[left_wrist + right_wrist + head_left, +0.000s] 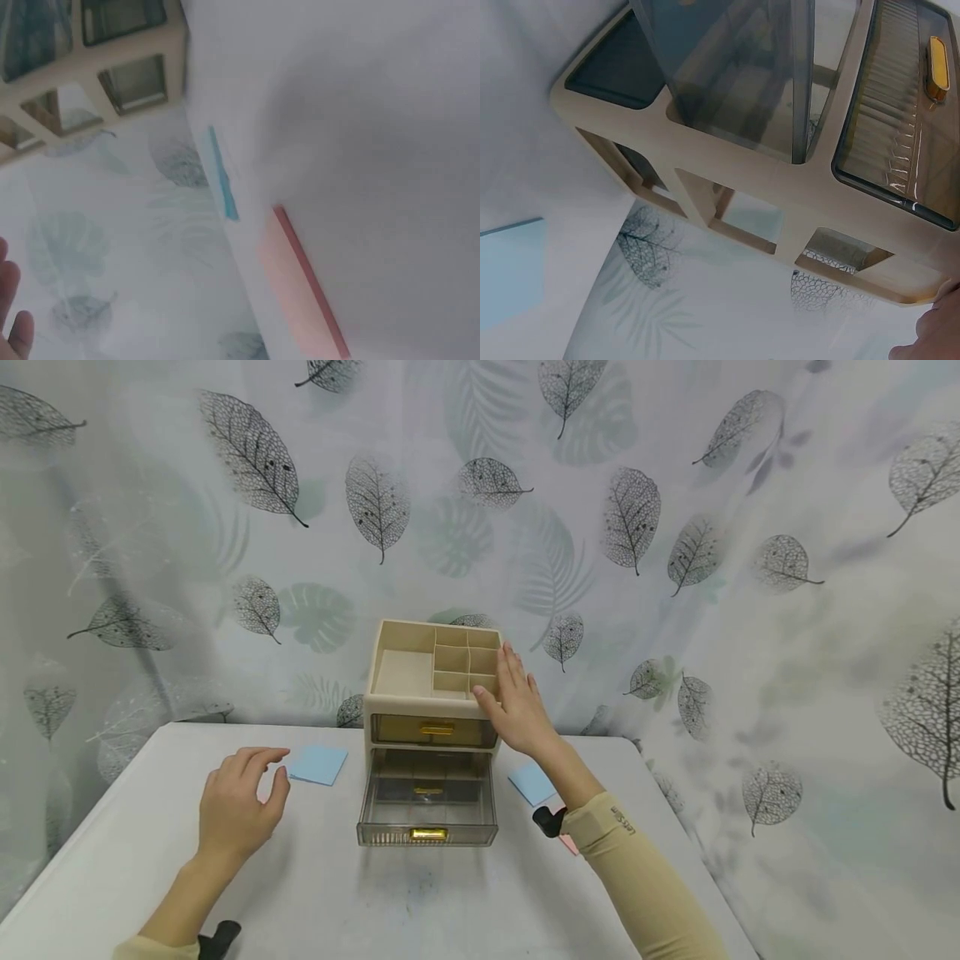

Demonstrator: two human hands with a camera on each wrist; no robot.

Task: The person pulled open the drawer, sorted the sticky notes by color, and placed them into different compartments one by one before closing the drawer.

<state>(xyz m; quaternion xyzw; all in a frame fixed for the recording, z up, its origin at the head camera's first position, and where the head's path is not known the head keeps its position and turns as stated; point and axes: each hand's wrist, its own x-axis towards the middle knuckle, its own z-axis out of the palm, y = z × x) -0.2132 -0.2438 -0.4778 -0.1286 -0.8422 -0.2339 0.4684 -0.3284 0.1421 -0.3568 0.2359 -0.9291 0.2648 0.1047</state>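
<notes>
A beige desk organizer with open top compartments stands at the back middle of the white table. Its smoky lower drawer is pulled out; the upper drawer is pushed in. My right hand rests on the organizer's top right corner with straight fingers. My left hand hovers over the table with loosely curled fingers, holding nothing, close to a blue note pad. The right wrist view looks at the organizer from close, with the pulled-out drawer and my fingertips.
A second blue note pad lies right of the organizer, and a pink pad is partly hidden under my right forearm. A leaf-print curtain hangs behind. The left wrist view shows the blue pad and pink pad edge-on.
</notes>
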